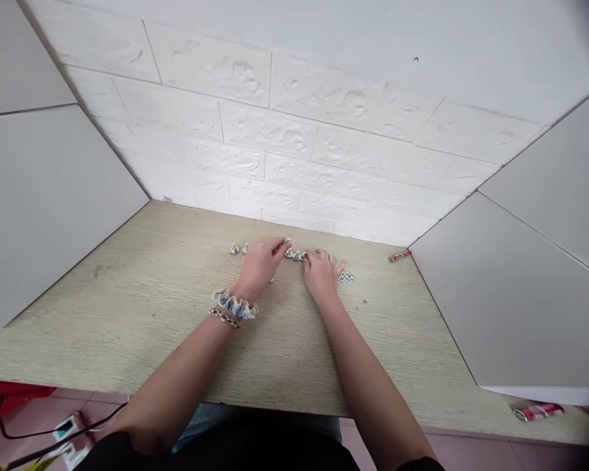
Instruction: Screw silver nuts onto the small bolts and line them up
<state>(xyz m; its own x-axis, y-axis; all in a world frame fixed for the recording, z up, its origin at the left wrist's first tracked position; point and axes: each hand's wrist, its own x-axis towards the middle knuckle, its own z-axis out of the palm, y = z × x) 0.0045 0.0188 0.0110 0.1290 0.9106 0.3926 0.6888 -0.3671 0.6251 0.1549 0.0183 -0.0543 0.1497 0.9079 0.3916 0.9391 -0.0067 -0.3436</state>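
My left hand (260, 265) is closed in a pinch, with a small shiny metal piece (286, 241) at its fingertips, too small to name surely. Directly under those fingertips stands a bolt (288, 253) with its shank up, and another bolt (297, 256) is beside it. My right hand (322, 273) has its thumb and forefinger closed around a third bolt (304, 257) in this row, mostly hidden by the fingers; its other fingers are spread. Right of that hand lies a tight cluster of metal nuts (346, 277). Left of my left hand, a bolt (234, 248) stands upright near another.
The wooden tabletop (167, 281) meets a white brick-pattern wall (285, 131) at the back, with grey panels on both sides. A red battery (399, 256) lies by the right panel (471, 294); another red battery (538, 411) is at the front right edge.
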